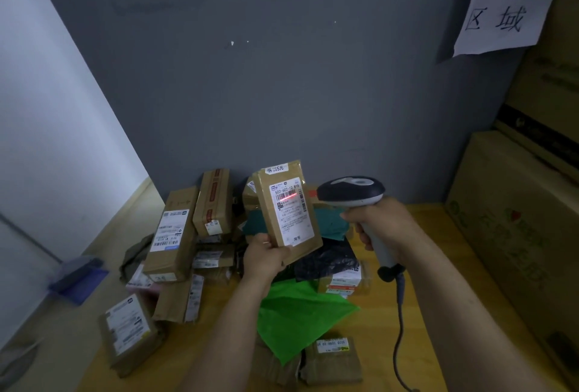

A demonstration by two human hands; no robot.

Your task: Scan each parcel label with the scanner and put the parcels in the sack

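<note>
Your left hand (266, 255) is clamped on the lower corner of a small brown parcel (286, 207), thumb on the front face, fingers behind. You hold it upright and tilted toward the right so that its white label (291, 210) faces the scanner and stays uncovered; gripping low keeps your thumb clear of the barcode.

Your right hand (380, 224) is closed round the handle of the scanner (352, 191), with the head levelled at the label from just beside the parcel. A red scan line (288, 198) lies across the barcode near the top of the label, which suggests the aim is correct. The scanner cable (399, 322) hangs from the handle base and trails down over the table (416, 313).

The two hands are apart, each on its own object, raised above the table.

Below and behind the held parcel lies the heap of remaining parcels (175, 232), mostly brown boxes, mixed with a green bag (300, 313) and a black bag (326, 260). The sack cannot be identified with certainty. Large cartons (517, 219) stand at the right edge.
</note>
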